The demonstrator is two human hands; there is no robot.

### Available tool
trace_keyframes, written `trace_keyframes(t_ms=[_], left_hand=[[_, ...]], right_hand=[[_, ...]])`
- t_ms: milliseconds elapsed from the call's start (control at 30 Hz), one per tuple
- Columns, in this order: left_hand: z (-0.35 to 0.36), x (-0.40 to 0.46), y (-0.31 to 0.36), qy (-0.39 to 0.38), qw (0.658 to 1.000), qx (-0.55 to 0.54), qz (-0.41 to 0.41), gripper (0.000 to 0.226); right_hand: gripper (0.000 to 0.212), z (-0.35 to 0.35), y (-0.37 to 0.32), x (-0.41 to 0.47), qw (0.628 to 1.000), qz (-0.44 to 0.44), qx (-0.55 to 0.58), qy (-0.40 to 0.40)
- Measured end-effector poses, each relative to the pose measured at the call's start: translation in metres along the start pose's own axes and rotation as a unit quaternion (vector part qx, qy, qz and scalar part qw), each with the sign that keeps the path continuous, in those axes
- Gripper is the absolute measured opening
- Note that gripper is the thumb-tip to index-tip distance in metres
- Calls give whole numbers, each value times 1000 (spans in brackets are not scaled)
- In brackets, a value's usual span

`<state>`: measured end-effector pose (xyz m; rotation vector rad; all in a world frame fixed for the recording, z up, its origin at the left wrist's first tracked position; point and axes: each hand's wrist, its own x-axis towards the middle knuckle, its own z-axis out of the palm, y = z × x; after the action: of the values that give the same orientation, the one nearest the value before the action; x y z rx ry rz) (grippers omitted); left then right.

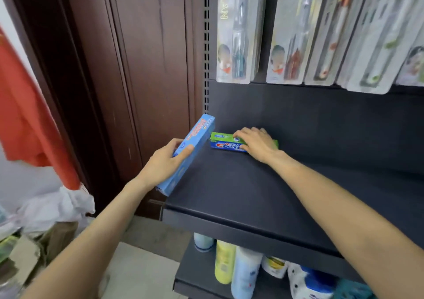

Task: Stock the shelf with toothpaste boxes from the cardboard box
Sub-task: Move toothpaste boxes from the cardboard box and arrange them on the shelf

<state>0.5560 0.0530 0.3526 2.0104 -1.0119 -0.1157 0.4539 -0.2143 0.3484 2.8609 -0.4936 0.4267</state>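
Toothpaste boxes are going onto the dark shelf [241, 184] one at a time, and you are working with two of them at this moment. Your right hand [255, 144] is lying over the green and blue Crest box [226, 143], fingers [239, 134] curled over its top edge and thumb at its front face, holding it flat on the shelf near the back left corner, lengthwise along the back panel. Your left hand [168, 161] is gripping the light blue toothpaste box [188, 154], thumb across its upper face and fingers wrapped round the far side, so that it is hanging tilted, its upper end pointing toward the shelf's left upright and its lower end past the front left edge; whether it is touching the shelf edge is hard to tell. The cardboard box is not in view. Judging by the nearly bare shelf, you are early in the stocking, at the step of seating one box while bringing in the next. The next move probably calls for squaring the Crest box against the back and letting it go, then levelling the blue box and laying it just beside or in front, parallel. Watch the blue box's corner near the upright.
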Motion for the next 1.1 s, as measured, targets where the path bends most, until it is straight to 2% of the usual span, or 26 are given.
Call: trace_keyframes(t_ms=[100, 167, 200, 233, 300, 333, 400, 500, 567, 600, 733, 833, 900, 933, 967, 1033, 1067, 1100], left_hand=[[10, 14, -2, -1, 999, -26, -29, 33], [20, 24, 1, 17, 995, -78, -54, 32], [26, 28, 5, 27, 989, -129, -75, 31], [31, 33, 11, 31, 976, -192, -99, 30], [42, 41, 26, 9, 933, -331, -139, 35], [48, 45, 34, -9, 910, -387, -146, 39], [62, 49, 51, -33, 878, -458, -138, 40], [81, 48, 75, -14, 848, -514, -124, 22], [88, 45, 83, -11, 854, -507, -116, 18], [88, 42, 85, -21, 861, -497, -107, 18], [80, 40, 76, -53, 883, -457, -91, 15], [73, 44, 65, -14, 887, -452, -97, 39], [69, 50, 55, 36, 886, -452, -101, 50], [67, 52, 47, 64, 894, -432, -100, 54], [66, 56, 37, 94, 917, -378, -86, 58], [61, 63, 13, 113, 982, -148, -13, 64], [60, 65, 3, 95, 994, -34, 30, 63], [59, 67, -6, 61, 996, 30, 55, 62]], right_hand=[[43, 6, 3, 7, 999, 10, -46, -17], [41, -1, -3, 1, 998, 62, 25, 19], [37, -9, -8, -6, 989, 89, 111, 49], [33, -19, -14, -14, 965, 112, 228, 66], [30, -41, -31, -34, 876, 122, 466, 28], [35, -51, -39, -43, 851, 108, 514, -4], [54, -62, -49, -57, 885, 61, 459, -43], [69, -66, -44, -62, 953, 45, 299, 19], [61, -66, -31, -62, 958, 55, 274, 57], [56, -67, -23, -62, 949, 67, 304, 51], [45, -71, 4, -67, 866, 88, 489, -59], [42, -68, 11, -72, 851, 66, 510, -106], [45, -67, 12, -73, 864, 61, 487, -113], [46, -65, 13, -73, 883, 58, 453, -105], [48, -64, 14, -72, 914, 51, 393, -88], [49, -57, 13, -67, 972, 25, 227, -58], [50, -53, 11, -64, 987, 11, 152, -51], [50, -50, 7, -60, 993, 1, 105, -52]])
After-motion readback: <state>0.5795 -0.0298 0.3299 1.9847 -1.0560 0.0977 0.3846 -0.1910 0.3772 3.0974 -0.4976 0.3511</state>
